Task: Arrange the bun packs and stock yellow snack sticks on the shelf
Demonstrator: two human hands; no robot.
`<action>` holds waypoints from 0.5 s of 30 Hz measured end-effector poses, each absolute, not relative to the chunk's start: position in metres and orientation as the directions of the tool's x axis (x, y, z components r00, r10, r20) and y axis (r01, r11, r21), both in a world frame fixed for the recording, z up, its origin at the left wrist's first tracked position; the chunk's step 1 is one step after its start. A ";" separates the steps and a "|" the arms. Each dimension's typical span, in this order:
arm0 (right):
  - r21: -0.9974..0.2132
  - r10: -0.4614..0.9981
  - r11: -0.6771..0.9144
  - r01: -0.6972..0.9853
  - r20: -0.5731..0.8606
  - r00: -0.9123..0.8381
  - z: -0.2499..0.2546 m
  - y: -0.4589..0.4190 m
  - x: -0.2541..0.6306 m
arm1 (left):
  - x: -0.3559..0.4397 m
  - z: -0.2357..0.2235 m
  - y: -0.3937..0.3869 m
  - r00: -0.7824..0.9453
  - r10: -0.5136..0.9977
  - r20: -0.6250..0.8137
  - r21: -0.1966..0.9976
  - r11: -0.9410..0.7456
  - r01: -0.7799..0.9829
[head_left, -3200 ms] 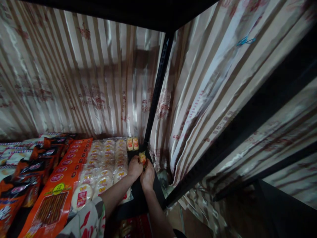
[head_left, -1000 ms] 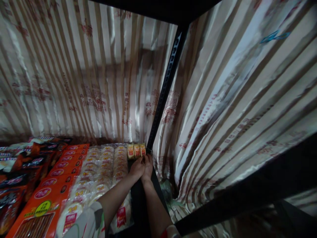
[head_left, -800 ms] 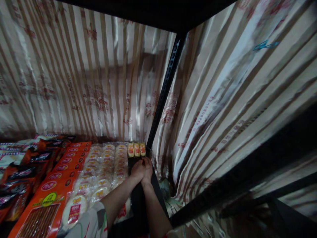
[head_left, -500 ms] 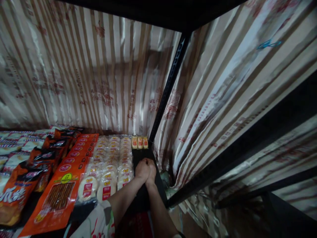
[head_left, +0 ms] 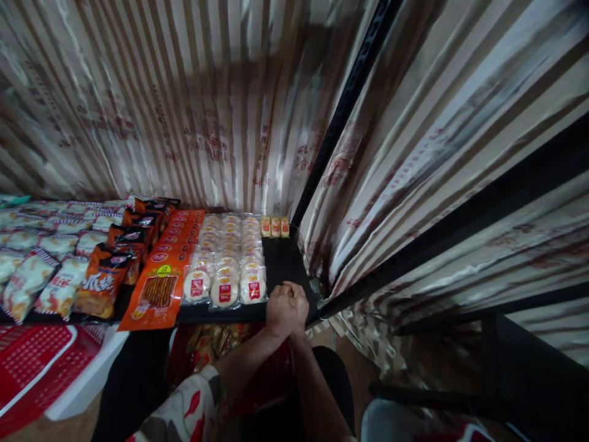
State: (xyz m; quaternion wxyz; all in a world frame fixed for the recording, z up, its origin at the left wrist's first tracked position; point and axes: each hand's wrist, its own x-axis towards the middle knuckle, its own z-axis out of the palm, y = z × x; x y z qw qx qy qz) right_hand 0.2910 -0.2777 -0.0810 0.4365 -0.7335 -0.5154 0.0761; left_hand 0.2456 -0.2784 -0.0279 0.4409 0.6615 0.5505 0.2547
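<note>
My left hand and my right hand are pressed together above the front edge of the black shelf. Their fingers curl inward, and whatever lies between them, if anything, is hidden. Just left of my hands stand rows of round white crackers in clear wrappers with red labels. Behind my hands, three small yellow packets line up at the back right corner of the shelf.
Left of the crackers lie an orange snack bag, orange-and-black bags and white snack bags. Below are a red basket and gold-wrapped packets. A black post and striped curtain border the shelf.
The view has tilted down, bringing the red basket and gold-wrapped packets below the shelf into sight. My joined hands have drawn back from over the shelf to its front edge.
</note>
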 end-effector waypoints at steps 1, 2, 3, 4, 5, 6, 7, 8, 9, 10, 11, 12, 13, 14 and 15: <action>-0.727 0.830 -0.080 0.682 0.330 0.449 -0.084 -0.286 0.290 | 0.241 -0.032 -0.286 0.269 0.951 -0.150 0.861 -0.008 0.508; -0.736 0.836 -0.073 0.673 0.323 0.443 -0.087 -0.294 0.289 | 0.235 -0.037 -0.294 0.277 0.951 -0.139 0.857 -0.024 0.514; -0.747 0.841 -0.062 0.662 0.318 0.437 -0.091 -0.303 0.287 | 0.227 -0.042 -0.303 0.285 0.950 -0.129 0.853 -0.040 0.520; -0.768 0.843 -0.032 0.639 0.323 0.430 -0.096 -0.311 0.285 | 0.218 -0.047 -0.311 0.310 0.946 -0.100 0.849 -0.081 0.522; -0.790 0.835 -0.002 0.613 0.336 0.436 -0.102 -0.320 0.283 | 0.209 -0.052 -0.319 0.336 0.942 -0.015 0.829 -0.176 0.531; -0.805 0.825 0.036 0.592 0.359 0.437 -0.109 -0.328 0.280 | 0.200 -0.058 -0.327 0.351 0.935 0.044 0.817 -0.236 0.527; -0.814 0.818 0.076 0.576 0.381 0.431 -0.116 -0.336 0.276 | 0.192 -0.064 -0.335 0.360 0.928 0.095 0.806 -0.284 0.519; -0.817 0.822 0.111 0.565 0.395 0.410 -0.124 -0.344 0.272 | 0.184 -0.070 -0.341 0.366 0.921 0.136 0.795 -0.322 0.515; -0.818 0.825 0.135 0.559 0.405 0.394 -0.132 -0.350 0.267 | 0.178 -0.076 -0.347 0.371 0.916 0.154 0.788 -0.340 0.512; -0.818 0.835 0.136 0.559 0.399 0.380 -0.141 -0.355 0.263 | 0.172 -0.082 -0.352 0.372 0.915 0.156 0.782 -0.345 0.519; -0.819 0.841 0.124 0.560 0.386 0.379 -0.150 -0.359 0.258 | 0.167 -0.088 -0.356 0.374 0.917 0.138 0.776 -0.335 0.535; -0.820 0.847 0.111 0.561 0.374 0.378 -0.158 -0.362 0.253 | 0.162 -0.094 -0.358 0.365 0.925 0.104 0.772 -0.307 0.557; -0.822 0.871 0.082 0.563 0.334 0.361 -0.166 -0.363 0.248 | 0.158 -0.099 -0.359 0.345 0.937 0.056 0.770 -0.261 0.583; -0.821 0.897 0.046 0.569 0.285 0.338 -0.172 -0.363 0.243 | 0.154 -0.104 -0.359 0.322 0.947 -0.003 0.768 -0.204 0.607; -0.815 0.928 0.005 0.579 0.220 0.301 -0.178 -0.361 0.239 | 0.150 -0.109 -0.359 0.294 0.953 -0.068 0.765 -0.140 0.629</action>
